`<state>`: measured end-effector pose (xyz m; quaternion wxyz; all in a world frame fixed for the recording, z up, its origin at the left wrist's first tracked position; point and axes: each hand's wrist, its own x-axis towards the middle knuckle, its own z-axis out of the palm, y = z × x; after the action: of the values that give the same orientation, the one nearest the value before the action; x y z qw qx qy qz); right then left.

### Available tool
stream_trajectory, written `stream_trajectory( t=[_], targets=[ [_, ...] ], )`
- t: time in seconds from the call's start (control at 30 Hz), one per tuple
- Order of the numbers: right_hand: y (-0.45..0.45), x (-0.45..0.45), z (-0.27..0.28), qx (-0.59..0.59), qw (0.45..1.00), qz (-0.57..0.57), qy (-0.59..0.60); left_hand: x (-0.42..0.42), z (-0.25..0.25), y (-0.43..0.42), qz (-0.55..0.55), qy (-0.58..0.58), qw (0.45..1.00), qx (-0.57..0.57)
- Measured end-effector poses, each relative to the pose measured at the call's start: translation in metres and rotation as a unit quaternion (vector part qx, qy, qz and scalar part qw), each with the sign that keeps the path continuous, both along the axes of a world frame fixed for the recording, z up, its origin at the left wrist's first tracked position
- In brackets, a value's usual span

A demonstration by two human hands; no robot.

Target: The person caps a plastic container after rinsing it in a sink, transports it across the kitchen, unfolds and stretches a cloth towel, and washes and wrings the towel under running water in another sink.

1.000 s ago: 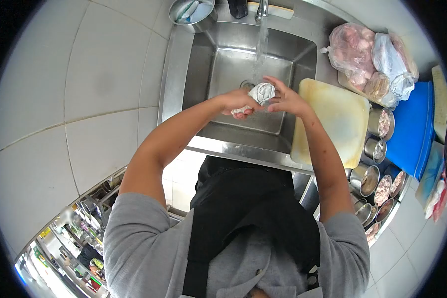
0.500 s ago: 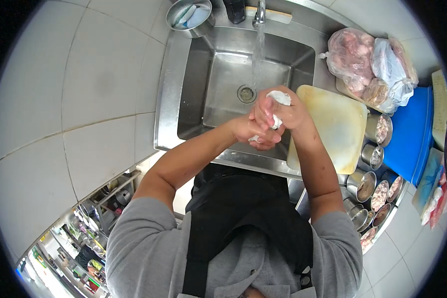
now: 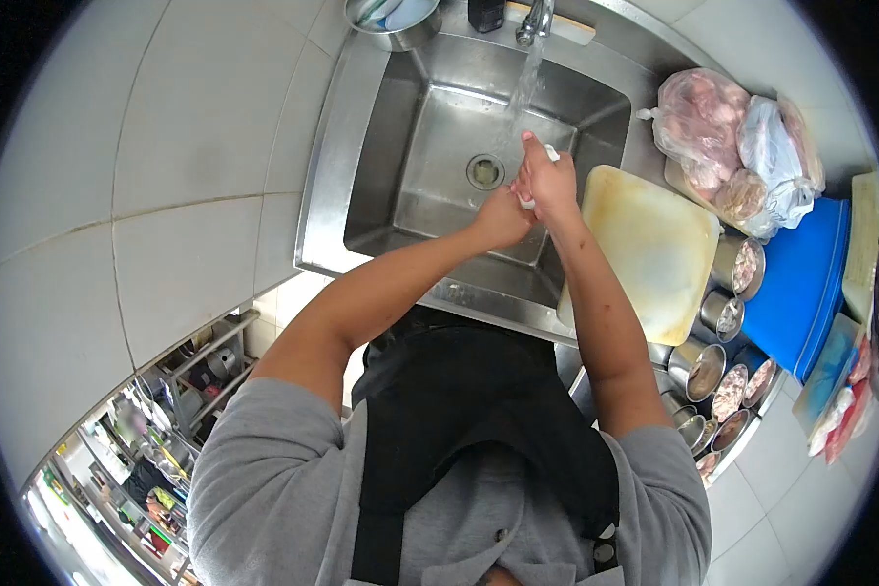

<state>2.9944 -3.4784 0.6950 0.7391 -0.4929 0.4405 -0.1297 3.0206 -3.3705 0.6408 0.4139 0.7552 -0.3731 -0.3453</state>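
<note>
My left hand [image 3: 504, 217] and my right hand [image 3: 551, 184] are pressed together over the steel sink [image 3: 439, 146]. Between them is a small, crumpled white cloth-like piece [image 3: 552, 153], mostly hidden; a bit of white also shows where the hands meet. Both hands are closed around it, though my right thumb or a finger points up toward the tap. Water runs from the tap [image 3: 532, 34] into the basin just beyond my fingertips. Below and to the left of the hands lies the round drain [image 3: 484, 172].
Right of the sink lies a worn white cutting board [image 3: 649, 254]. Beyond it are plastic bags of meat [image 3: 703, 117], a blue lid or board [image 3: 796, 283] and several steel containers [image 3: 696, 368] of food. A steel pot [image 3: 400, 34] stands at the back left.
Both hands have moved forward, closer to the running water. Less of the white piece shows between them now. The view has shifted slightly.
</note>
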Motion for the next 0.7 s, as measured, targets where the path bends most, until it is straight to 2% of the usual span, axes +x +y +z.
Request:
stream_trajectory(
  t=[0.07, 0.13, 0.2, 0.3, 0.33, 0.4, 0.43, 0.5, 0.63, 0.7],
  targets=[
    [-0.002, 0.004, -0.016, -0.002, 1.000, -0.015, 0.008, -0.005, -0.047, -0.004, 0.029, -0.023, 0.999, 0.021],
    [-0.004, 0.009, -0.030, -0.004, 0.999, -0.031, 0.014, -0.006, -0.054, -0.006, 0.057, -0.048, 0.996, 0.041],
    [-0.006, 0.014, -0.043, -0.010, 0.997, -0.054, 0.053, -0.001, -0.028, -0.011, 0.039, -0.045, 0.984, 0.169],
    [-0.014, 0.021, -0.057, 0.014, 0.993, -0.107, 0.046, 0.002, -0.026, -0.018, 0.081, -0.044, 0.974, 0.205],
    [-0.018, 0.024, -0.064, 0.013, 0.993, -0.104, 0.048, 0.004, -0.026, -0.020, 0.084, -0.041, 0.974, 0.205],
    [-0.026, 0.030, -0.079, 0.095, 0.977, -0.184, 0.044, 0.012, -0.027, -0.022, 0.080, -0.126, 0.968, 0.204],
    [-0.027, 0.032, -0.083, 0.095, 0.978, -0.182, 0.045, 0.014, -0.035, -0.024, 0.081, -0.125, 0.968, 0.204],
    [-0.031, 0.036, -0.088, 0.162, 0.949, -0.261, 0.065, 0.020, -0.049, -0.029, 0.076, -0.179, 0.958, 0.211],
    [-0.036, 0.031, -0.108, 0.213, 0.932, -0.294, 0.015, 0.029, -0.076, -0.030, 0.065, -0.233, 0.953, 0.183],
    [-0.042, 0.029, -0.115, 0.284, 0.921, -0.262, -0.044, 0.036, -0.079, -0.026, 0.079, -0.276, 0.953, 0.093]
  ],
)
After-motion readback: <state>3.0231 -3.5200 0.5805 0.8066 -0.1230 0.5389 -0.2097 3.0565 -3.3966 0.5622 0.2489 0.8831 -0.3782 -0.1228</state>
